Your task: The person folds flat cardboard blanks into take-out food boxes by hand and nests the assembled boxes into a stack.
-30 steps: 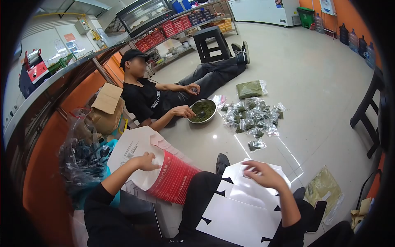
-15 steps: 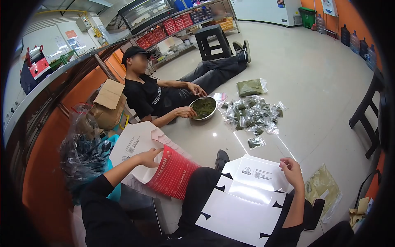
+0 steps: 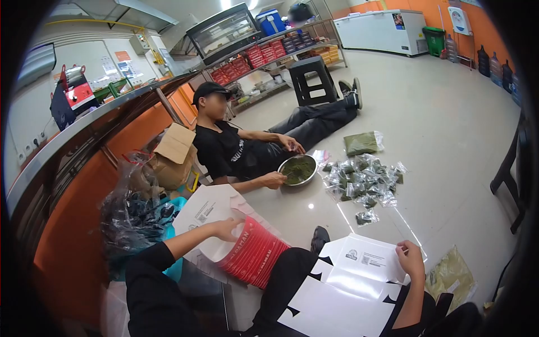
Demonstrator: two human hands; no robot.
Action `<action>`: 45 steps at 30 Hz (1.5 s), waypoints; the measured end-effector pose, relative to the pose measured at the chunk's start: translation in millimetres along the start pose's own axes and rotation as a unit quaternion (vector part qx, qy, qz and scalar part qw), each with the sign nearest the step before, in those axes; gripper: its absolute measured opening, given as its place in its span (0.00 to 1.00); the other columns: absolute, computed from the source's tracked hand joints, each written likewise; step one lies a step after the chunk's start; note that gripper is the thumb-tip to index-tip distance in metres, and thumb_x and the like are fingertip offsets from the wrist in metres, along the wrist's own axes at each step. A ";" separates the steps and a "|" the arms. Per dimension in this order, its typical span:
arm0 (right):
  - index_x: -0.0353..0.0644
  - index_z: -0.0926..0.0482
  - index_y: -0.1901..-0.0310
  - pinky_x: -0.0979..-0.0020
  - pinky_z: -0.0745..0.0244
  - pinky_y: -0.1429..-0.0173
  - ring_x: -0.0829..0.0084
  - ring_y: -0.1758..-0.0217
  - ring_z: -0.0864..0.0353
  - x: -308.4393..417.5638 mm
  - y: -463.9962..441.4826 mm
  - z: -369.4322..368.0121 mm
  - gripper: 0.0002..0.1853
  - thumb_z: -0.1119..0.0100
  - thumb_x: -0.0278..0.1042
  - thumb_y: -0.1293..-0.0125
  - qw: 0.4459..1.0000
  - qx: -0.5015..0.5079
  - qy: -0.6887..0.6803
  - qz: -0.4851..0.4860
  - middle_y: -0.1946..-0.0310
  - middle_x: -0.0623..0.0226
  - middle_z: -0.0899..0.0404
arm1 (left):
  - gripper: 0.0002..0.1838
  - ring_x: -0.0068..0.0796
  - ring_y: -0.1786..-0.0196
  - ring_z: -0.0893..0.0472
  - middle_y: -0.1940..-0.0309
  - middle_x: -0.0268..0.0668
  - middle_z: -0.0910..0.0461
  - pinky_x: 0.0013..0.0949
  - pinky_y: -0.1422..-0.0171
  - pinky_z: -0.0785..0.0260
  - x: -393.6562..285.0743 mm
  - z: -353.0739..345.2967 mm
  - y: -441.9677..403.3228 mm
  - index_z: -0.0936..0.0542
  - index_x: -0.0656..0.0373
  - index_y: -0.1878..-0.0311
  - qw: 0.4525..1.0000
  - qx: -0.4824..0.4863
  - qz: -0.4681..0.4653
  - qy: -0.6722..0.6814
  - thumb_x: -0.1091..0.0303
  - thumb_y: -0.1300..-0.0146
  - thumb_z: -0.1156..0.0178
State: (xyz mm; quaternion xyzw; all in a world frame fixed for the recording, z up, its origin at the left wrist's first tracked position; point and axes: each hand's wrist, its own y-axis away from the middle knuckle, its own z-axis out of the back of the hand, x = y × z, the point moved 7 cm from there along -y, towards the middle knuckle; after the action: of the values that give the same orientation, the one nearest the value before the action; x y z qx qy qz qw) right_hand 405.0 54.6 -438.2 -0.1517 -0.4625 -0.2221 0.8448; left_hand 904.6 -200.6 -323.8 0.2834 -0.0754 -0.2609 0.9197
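A flat, unfolded cardboard box (image 3: 343,300) lies across my lap, white side up, with black notches and small print. At its right edge, my right hand (image 3: 411,258) is closed with the fingers curled on the board. To the left stands a fanned stack of flat cardboard boxes (image 3: 254,255), red with white lettering on the near side. My left hand (image 3: 225,229) reaches to the top edge of this stack, its fingers bent over the red board; the fingertips are partly hidden. Behind the stack, white unfolded boxes (image 3: 206,203) lean with print showing.
A person (image 3: 224,140) sits on the floor, hands at a metal bowl (image 3: 315,175) of green, crumbly stuff. Small clear bags (image 3: 362,180) of green contents lie beside a larger bag (image 3: 361,144). A black stool (image 3: 312,81), plastic sacks (image 3: 135,208) and a yellowish bag (image 3: 452,275) surround us.
The camera view has tilted up and turned left, so the scene sits lower and further right. My right hand's fingers have come down onto the white box's edge. My left hand stays at the stack.
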 end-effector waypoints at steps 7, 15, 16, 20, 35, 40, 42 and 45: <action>0.34 0.21 0.62 0.69 0.26 0.65 0.68 0.73 0.22 -1.4 2.7 -0.7 0.11 0.41 0.30 0.45 1.000 0.000 0.022 -0.004 0.74 0.57 0.21 | 0.47 0.57 0.43 0.30 0.43 0.57 0.37 0.46 0.38 0.39 -3.4 1.0 6.0 0.51 0.42 0.30 1.000 0.007 0.022 -0.001 0.39 0.51 0.41; 0.34 0.21 0.62 0.68 0.26 0.64 0.65 0.72 0.21 0.6 3.4 -2.3 0.12 0.40 0.32 0.46 0.999 0.010 0.039 -0.013 0.73 0.56 0.21 | 0.47 0.58 0.44 0.30 0.43 0.57 0.37 0.47 0.39 0.38 -9.4 -2.7 6.8 0.50 0.39 0.31 0.999 -0.035 -0.004 -0.019 0.36 0.52 0.42; 0.34 0.21 0.62 0.68 0.26 0.64 0.65 0.72 0.21 0.4 3.4 -2.6 0.12 0.41 0.32 0.46 0.999 0.011 0.040 -0.013 0.73 0.55 0.20 | 0.47 0.58 0.44 0.30 0.43 0.57 0.37 0.47 0.39 0.38 -12.2 -1.7 7.6 0.50 0.39 0.31 0.999 -0.035 -0.004 -0.019 0.36 0.52 0.42; 0.34 0.21 0.63 0.67 0.26 0.64 0.63 0.72 0.20 -2.0 3.4 -2.7 0.12 0.40 0.32 0.46 0.999 0.008 0.048 -0.011 0.73 0.54 0.20 | 0.46 0.55 0.47 0.28 0.43 0.55 0.38 0.46 0.40 0.37 -18.9 -1.4 10.1 0.48 0.43 0.31 0.999 -0.028 0.018 -0.014 0.40 0.51 0.41; 0.34 0.21 0.65 0.65 0.25 0.63 0.60 0.71 0.19 -19.2 -2.8 -11.4 0.11 0.40 0.32 0.48 0.998 0.018 0.065 -0.013 0.73 0.52 0.21 | 0.33 0.54 0.27 0.58 0.30 0.56 0.61 0.48 0.27 0.60 -58.7 -34.1 32.9 0.54 0.67 0.31 0.929 -0.209 -0.287 -0.103 0.60 0.34 0.61; 0.33 0.21 0.65 0.68 0.26 0.67 0.66 0.75 0.22 -21.3 -4.3 -12.4 0.09 0.41 0.29 0.47 0.998 0.007 0.064 -0.011 0.76 0.55 0.22 | 0.35 0.57 0.28 0.62 0.31 0.61 0.67 0.52 0.28 0.60 -52.5 -47.7 26.5 0.57 0.69 0.31 0.930 -0.197 -0.266 -0.161 0.57 0.35 0.62; 0.32 0.21 0.65 0.68 0.26 0.67 0.66 0.75 0.22 -21.7 -3.6 -12.8 0.09 0.42 0.29 0.46 0.998 0.009 0.066 -0.007 0.76 0.55 0.22 | 0.37 0.60 0.28 0.63 0.31 0.63 0.69 0.55 0.29 0.60 -49.2 -47.0 22.2 0.58 0.69 0.31 0.948 -0.163 -0.250 -0.107 0.56 0.36 0.61; 0.32 0.21 0.65 0.69 0.27 0.67 0.66 0.74 0.22 -17.2 -3.9 -11.7 0.10 0.42 0.29 0.46 0.998 0.008 0.064 0.000 0.76 0.55 0.22 | 0.38 0.60 0.28 0.65 0.31 0.63 0.70 0.57 0.30 0.61 -45.9 -55.7 17.4 0.60 0.67 0.31 0.936 -0.164 -0.264 -0.168 0.54 0.36 0.60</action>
State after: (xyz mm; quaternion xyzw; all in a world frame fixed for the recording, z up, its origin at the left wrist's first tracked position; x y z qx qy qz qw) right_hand 403.2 50.0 -458.7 -0.1302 -0.4097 -0.2279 0.8737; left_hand 889.0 -137.5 -359.8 0.0907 -0.1071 -0.5465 0.8256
